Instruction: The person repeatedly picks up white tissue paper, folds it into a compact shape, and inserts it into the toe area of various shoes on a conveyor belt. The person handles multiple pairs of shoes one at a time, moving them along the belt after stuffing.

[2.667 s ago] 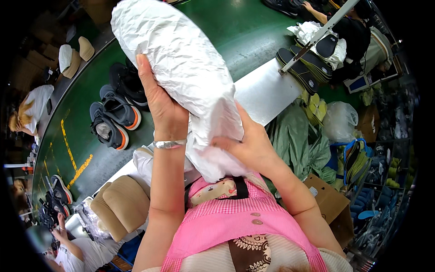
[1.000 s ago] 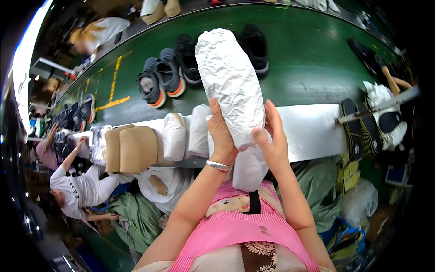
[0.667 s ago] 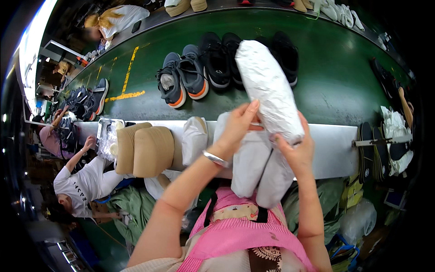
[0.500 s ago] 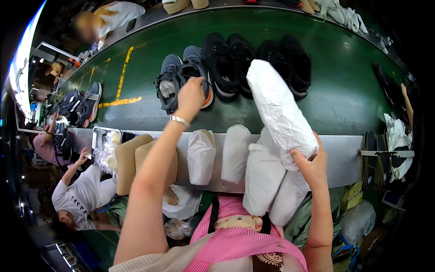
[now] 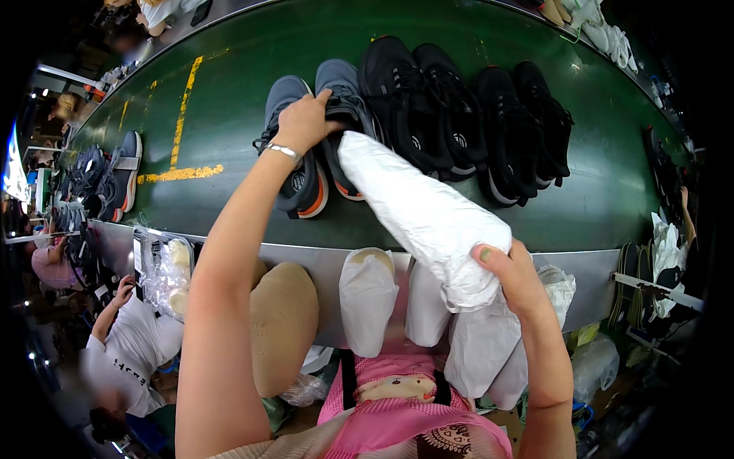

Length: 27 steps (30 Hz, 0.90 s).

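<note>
My right hand (image 5: 514, 277) grips the thick end of a white paper-wrapped, shoe-shaped stuffer (image 5: 428, 218). Its narrow tip points up and left, at the opening of the right-hand grey sneaker (image 5: 336, 76). My left hand (image 5: 304, 122) is on that sneaker's tongue and laces, thumb and forefinger at the opening; the fingertips are partly hidden. Beside it, the left-hand grey sneaker (image 5: 310, 195) with an orange-edged sole lies partly under my left wrist. Two pairs of black sneakers (image 5: 394, 73) (image 5: 508, 145) stand to the right on the green belt (image 5: 596, 206).
Along the metal ledge (image 5: 589, 275) nearest me lie more white wrapped stuffers (image 5: 367, 298) and tan shoe-shaped forms (image 5: 283, 329). A plastic-wrapped tray (image 5: 164, 268) sits at left. A co-worker in a white shirt (image 5: 138, 352) is at lower left. More sneakers (image 5: 126, 176) stand far left.
My right hand has brought the wrapped stuffer left and down, its tip now by the grey sneaker's opening. The pale wad seen in the left grey sneaker no longer shows. The view has shifted.
</note>
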Each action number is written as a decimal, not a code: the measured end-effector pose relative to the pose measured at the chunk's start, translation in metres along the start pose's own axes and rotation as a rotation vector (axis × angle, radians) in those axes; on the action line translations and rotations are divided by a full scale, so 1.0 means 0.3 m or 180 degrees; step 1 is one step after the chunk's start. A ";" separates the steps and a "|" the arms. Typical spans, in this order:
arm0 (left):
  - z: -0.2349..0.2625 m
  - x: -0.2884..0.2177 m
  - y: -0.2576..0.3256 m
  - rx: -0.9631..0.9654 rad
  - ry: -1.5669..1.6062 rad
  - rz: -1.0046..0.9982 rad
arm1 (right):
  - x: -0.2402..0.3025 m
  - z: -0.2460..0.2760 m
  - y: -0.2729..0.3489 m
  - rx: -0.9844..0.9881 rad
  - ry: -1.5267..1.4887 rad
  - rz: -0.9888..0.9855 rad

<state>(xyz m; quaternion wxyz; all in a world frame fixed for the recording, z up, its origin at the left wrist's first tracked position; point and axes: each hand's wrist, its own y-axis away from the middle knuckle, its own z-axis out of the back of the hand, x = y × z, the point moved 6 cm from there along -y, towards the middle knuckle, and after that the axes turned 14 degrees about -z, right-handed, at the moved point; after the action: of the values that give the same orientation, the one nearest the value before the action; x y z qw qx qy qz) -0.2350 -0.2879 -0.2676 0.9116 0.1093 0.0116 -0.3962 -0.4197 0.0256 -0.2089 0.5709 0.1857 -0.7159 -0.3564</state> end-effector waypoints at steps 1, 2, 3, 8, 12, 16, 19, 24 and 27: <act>-0.008 -0.008 -0.027 -0.0182 -0.0151 -0.0024 | -0.002 -0.008 -0.022 0.0089 -0.0010 -0.0033; -0.018 -0.014 -0.051 -0.0303 0.0022 -0.0061 | 0.002 -0.018 -0.037 0.0285 -0.0087 0.0004; -0.025 -0.027 -0.070 -0.0429 0.0207 -0.0127 | -0.007 -0.016 -0.053 0.0397 -0.0329 -0.0184; -0.025 -0.062 -0.036 -0.0668 0.1008 -0.0135 | 0.004 -0.001 -0.099 0.0593 -0.0638 -0.0629; -0.022 -0.038 0.048 -0.0471 0.1591 0.0298 | 0.075 -0.045 -0.188 0.0446 -0.0189 -0.0633; 0.045 -0.097 0.066 -0.0817 -0.0431 -0.0753 | 0.186 -0.077 -0.233 0.0081 0.0841 -0.0521; 0.047 -0.054 0.060 -0.0933 0.0459 -0.0253 | 0.271 -0.130 -0.239 -0.0130 0.1682 -0.0532; 0.027 -0.029 0.055 -0.0663 0.1049 0.0048 | 0.357 -0.249 -0.275 -0.0331 0.2587 -0.0397; 0.010 -0.030 0.067 -0.0556 0.1055 0.0128 | 0.357 -0.311 -0.295 -0.0815 0.3075 0.0030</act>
<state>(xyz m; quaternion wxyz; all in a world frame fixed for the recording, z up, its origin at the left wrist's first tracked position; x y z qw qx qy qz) -0.2268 -0.2689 -0.2598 0.9109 0.0937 0.1939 -0.3519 -0.3735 -0.1342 -0.1906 0.8571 0.2547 -0.3210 -0.3120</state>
